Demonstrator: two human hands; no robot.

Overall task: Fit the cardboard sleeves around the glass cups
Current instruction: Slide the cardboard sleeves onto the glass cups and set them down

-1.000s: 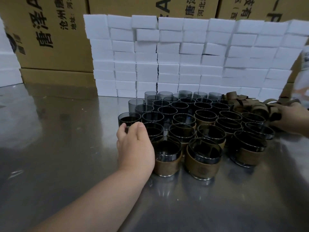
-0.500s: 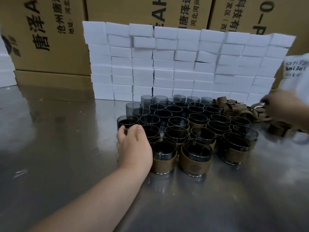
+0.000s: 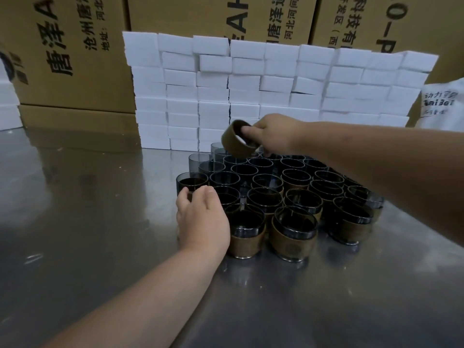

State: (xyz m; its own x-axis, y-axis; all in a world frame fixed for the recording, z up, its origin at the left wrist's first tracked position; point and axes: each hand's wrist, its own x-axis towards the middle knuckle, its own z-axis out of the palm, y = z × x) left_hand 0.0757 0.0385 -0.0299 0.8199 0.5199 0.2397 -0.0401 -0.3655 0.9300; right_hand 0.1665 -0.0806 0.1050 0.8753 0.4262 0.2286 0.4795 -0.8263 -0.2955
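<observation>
Head view: a cardboard sleeve [image 3: 237, 144] is pinched at its rim by the right hand [image 3: 270, 133], one fingertip hooked inside the ring, and is held in the air above the far rows of a packed cluster of cups on a steel table [image 3: 75, 222]. The ring is seen tilted, its opening turned up and toward the camera, so its axis is not lined up with the upright cups beneath. Bare glass cups [image 3: 244, 170] are found directly below the held sleeve and to the left of that hand. Sleeved cups [image 3: 292, 237] are grouped on the near side, under the right forearm.

The left hand [image 3: 200, 217] is rested against the cluster's near-left edge with fingers loosely curled, a bare cup just beyond its fingertips; whether anything is gripped there cannot be told. Of the two hands, the right is judged the nearer to the unsleeved rows. The ring would likely need to be levelled before it is lowered over a rim. White foam blocks [image 3: 276, 91] and cartons [image 3: 75, 59] are stacked beyond both hands.
</observation>
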